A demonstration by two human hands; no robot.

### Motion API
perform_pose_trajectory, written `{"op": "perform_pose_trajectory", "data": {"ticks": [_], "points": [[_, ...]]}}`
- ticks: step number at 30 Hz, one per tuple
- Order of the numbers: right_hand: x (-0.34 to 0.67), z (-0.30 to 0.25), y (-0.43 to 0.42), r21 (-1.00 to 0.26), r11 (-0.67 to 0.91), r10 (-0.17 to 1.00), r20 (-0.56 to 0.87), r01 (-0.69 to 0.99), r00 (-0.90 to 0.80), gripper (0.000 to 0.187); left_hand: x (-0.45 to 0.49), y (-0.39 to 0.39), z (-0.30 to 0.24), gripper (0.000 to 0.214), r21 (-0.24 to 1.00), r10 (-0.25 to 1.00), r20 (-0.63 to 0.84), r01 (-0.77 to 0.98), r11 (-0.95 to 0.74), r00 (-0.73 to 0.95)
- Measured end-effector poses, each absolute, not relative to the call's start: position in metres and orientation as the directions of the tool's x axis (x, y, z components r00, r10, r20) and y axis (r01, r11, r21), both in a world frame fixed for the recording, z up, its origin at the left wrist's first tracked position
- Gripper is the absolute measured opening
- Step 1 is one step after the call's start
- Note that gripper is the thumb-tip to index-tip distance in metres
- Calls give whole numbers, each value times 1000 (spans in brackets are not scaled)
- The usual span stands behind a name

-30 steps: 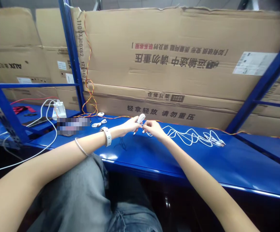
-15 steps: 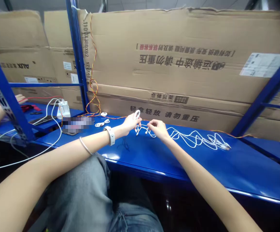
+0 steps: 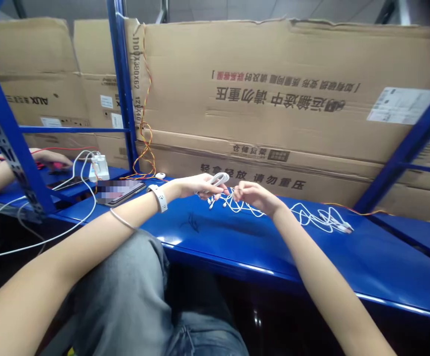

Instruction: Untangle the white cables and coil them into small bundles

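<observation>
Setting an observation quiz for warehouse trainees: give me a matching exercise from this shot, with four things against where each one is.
Things:
1 white wristband
2 thin metal bangle
3 twisted orange-and-yellow wire
4 looped white cable

Places:
A hanging against the cardboard carton
B in the left hand
C around the left wrist
D around the left forearm, nearer the elbow

Pairs: 1-C, 2-D, 3-A, 4-B

Both arms reach forward, and the two hands stay just beside each other: the left hand (image 3: 203, 187) is curled closed, the right hand (image 3: 254, 196) has bent fingers.
</observation>
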State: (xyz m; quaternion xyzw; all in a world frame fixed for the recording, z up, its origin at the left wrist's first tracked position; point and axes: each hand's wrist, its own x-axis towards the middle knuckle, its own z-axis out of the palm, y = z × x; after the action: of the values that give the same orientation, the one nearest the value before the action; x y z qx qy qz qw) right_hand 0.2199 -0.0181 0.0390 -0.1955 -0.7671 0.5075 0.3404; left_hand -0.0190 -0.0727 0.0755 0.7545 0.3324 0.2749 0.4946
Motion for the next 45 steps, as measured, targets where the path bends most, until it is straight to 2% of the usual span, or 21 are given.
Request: {"op": "perform_pose_trajectory", "data": {"ticks": [6, 13, 20, 23, 27, 29, 31, 35, 38, 41, 45], "points": [[217, 39, -24, -893, 442, 577, 211, 85, -789, 39, -23, -75, 78, 29, 813, 733, 44, 402, -422, 679], [215, 39, -23, -856, 492, 521, 145, 157, -841, 37, -23, -75, 81, 31, 736, 744, -3, 505, -451, 669], [207, 37, -25, -838, 504, 484, 74, 209, -872, 36, -31, -60, 75, 33, 591, 724, -86, 620, -516, 684], [198, 30, -24, -830, 507, 518, 77, 233, -852, 35, -36, -54, 71, 30, 537, 773, -121, 696, -476, 622], [181, 20, -26, -803, 529, 599, 124, 274, -791, 30, -40, -46, 68, 25, 451, 855, -69, 781, -433, 514], [173, 14, -30, -783, 536, 646, 140, 316, -750, 26, -42, -44, 68, 23, 395, 869, -66, 812, -429, 491], [166, 7, -35, -767, 535, 682, 145, 355, -716, 20, -44, -43, 67, 22, 378, 857, -121, 822, -427, 501], [154, -9, -44, -700, 568, 735, 196, 432, -649, 13, -56, -44, 66, 25, 519, 829, -234, 786, -335, 508], [147, -18, -49, -558, 639, 748, 292, 529, -596, 12, -65, -43, 63, 34, 669, 887, -133, 701, -248, 441], [141, -23, -55, -394, 695, 718, 339, 601, -608, 9, -66, -41, 61, 42, 841, 942, -60, 525, -130, 329], [137, -21, -61, -261, 728, 683, 360, 634, -636, 25, -55, -40, 60, 43, 966, 947, -86, 259, 3, 309]]}}
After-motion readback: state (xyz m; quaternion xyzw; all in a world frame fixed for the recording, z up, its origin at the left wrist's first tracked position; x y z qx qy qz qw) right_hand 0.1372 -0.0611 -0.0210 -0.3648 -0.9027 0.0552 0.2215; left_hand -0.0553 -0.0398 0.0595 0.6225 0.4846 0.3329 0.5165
